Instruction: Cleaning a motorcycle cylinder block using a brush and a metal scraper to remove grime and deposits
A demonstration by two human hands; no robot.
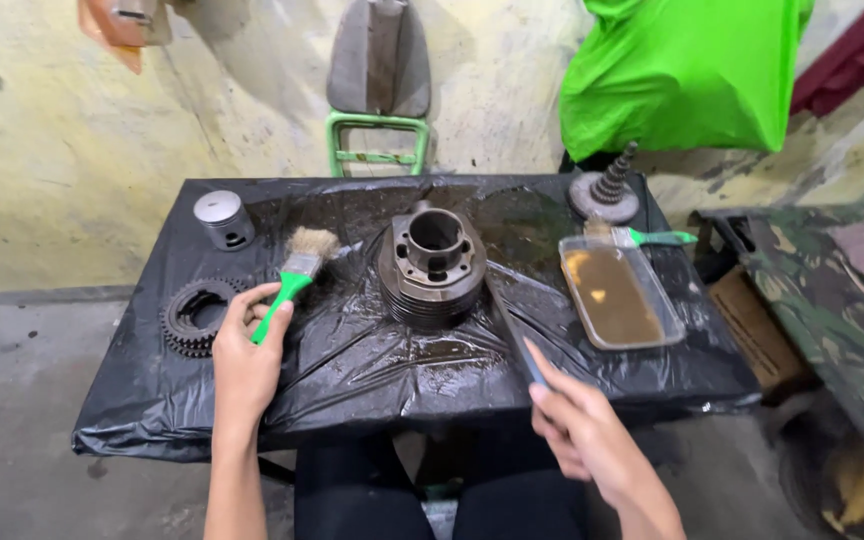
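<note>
A low worktop (pixel 352 370) draped in wrinkled, glossy black plastic sheeting carries everything. At its middle stands a finned metal engine cylinder (pixel 432 265), dark and greasy, bore facing up. To the right lies a clear rectangular tray (pixel 620 295) of murky brown liquid, with a second green-handled brush (pixel 642 237) just behind it and a threaded metal shaft on a round base (pixel 607 190) near the far edge. On the left sit a toothed black gear (pixel 192 317) and a smooth silver piston (pixel 223 219).

The left hand (pixel 247 350) reaches forward, forearm straight, its fingers wrapped around the green handle of a bristle paintbrush (pixel 297 275), which tilts toward the cylinder. The right hand (pixel 582 425) comes in from the lower right, fingers pinching a thin dark rod (pixel 512 325) that angles up toward the cylinder's base.
</note>
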